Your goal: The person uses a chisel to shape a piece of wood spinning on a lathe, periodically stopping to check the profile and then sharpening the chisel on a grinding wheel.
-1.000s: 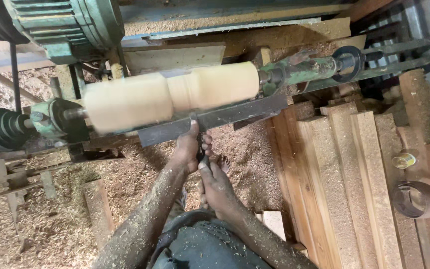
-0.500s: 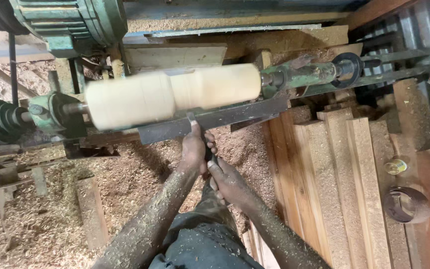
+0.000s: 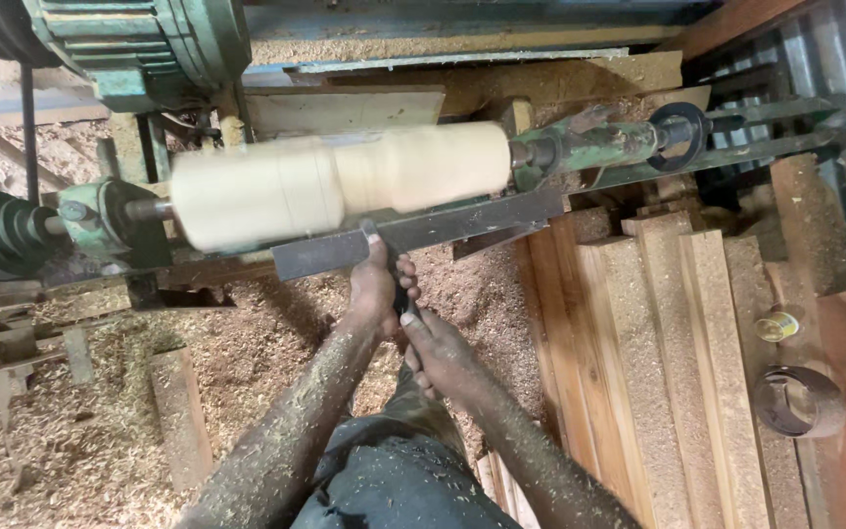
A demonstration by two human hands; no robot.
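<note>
A pale wooden cylinder (image 3: 335, 181) spins blurred between the ends of a green lathe, narrower on its right half. A dark turning chisel (image 3: 399, 289) lies across the metal tool rest (image 3: 423, 235), its tip at the step in the wood. My left hand (image 3: 374, 289) grips the chisel just behind the rest. My right hand (image 3: 438, 353) holds the handle end, closer to my body. Both forearms are coated in sawdust.
The green headstock with pulley (image 3: 12, 230) stands at left, the tailstock with hand wheel (image 3: 678, 127) at right. A big green motor (image 3: 139, 44) sits above. Sawn timber pieces (image 3: 658, 372) are stacked at right beside a metal ring (image 3: 800, 402). Sawdust (image 3: 100, 411) covers the floor.
My view has shifted a little; both hands stay on the chisel at the tool rest, with the wood still spinning.
</note>
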